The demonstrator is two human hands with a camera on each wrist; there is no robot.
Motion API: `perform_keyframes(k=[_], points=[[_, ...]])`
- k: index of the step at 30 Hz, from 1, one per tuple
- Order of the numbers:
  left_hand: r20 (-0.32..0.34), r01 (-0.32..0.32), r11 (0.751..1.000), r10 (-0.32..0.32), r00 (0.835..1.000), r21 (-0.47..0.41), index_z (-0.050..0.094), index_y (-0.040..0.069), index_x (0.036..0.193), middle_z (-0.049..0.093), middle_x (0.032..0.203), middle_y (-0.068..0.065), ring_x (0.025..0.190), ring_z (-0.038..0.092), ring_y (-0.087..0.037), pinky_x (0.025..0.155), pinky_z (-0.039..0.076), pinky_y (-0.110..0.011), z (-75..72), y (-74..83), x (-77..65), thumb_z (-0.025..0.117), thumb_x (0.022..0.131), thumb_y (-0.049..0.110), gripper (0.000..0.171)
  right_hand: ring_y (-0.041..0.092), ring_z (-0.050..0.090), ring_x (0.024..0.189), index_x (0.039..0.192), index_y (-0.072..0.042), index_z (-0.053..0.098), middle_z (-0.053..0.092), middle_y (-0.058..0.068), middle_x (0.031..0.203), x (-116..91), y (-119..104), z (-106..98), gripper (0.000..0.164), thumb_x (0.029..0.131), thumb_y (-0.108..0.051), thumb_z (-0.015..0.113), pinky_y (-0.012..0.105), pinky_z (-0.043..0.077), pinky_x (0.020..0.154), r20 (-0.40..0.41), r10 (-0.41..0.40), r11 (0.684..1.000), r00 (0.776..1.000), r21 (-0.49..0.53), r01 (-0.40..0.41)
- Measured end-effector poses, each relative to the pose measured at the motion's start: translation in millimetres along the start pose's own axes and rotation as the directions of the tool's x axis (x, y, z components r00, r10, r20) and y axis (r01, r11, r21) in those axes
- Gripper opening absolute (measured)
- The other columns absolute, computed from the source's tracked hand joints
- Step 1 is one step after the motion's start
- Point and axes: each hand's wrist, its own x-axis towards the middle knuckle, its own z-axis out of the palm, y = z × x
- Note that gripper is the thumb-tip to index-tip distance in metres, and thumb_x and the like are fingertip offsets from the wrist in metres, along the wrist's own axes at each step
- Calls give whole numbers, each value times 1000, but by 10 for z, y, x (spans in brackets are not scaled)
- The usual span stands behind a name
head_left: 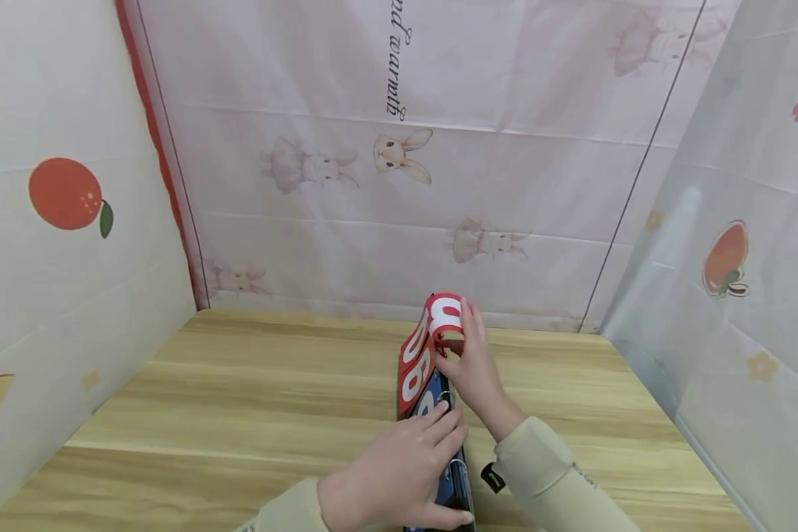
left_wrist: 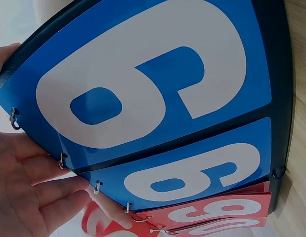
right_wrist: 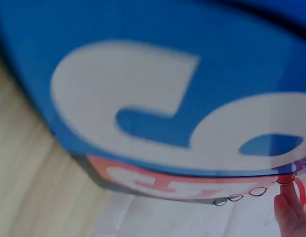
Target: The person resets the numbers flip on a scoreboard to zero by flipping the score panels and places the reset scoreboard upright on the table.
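Note:
A flip scoreboard (head_left: 462, 480) stands on edge on the table, its number cards hung from metal rings along the top. Blue cards (left_wrist: 143, 74) with white digits fill the near part; red cards (left_wrist: 222, 212) follow at the far end. Across the scoreboard's top lies my left hand (head_left: 392, 465), fingers bent over the ringed edge and thumb near the close end. My right hand (head_left: 477, 377) pinches a red number card (head_left: 447, 314) at the far end, which is lifted and curled over the top. The back face also carries blue cards (right_wrist: 133, 89).
The wood-grain table (head_left: 253, 391) spreads out on both sides of the scoreboard. Printed cloth walls (head_left: 346, 89) enclose it at the back, left and right. A black tag (head_left: 493, 478) hangs by the right sleeve.

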Motion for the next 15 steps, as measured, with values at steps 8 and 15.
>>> perform_keyframes(k=[8, 15], points=[[-50, 4, 999, -2, 999, 41, 51, 4, 127, 52, 132, -13, 122, 46, -26, 98, 44, -35, 30, 15, 0, 44, 83, 68, 78, 25, 66, 77, 144, -4, 21, 70, 14, 99, -50, 12, 46, 86, 76, -6, 74, 45, 57, 66, 24, -146, 952, 989, -267, 147], [-67, -1, 999, 4, 998, 45, 53, 3, 125, 52, 131, -15, 121, 46, -28, 97, 45, -35, 50, -12, -1, 45, 81, 69, 80, 25, 62, 91, 113, -2, 61, 71, 9, 94, -26, 24, 60, 36, 80, -10, 72, 54, 47, 89, 115, -189, 917, 975, -334, 217]])
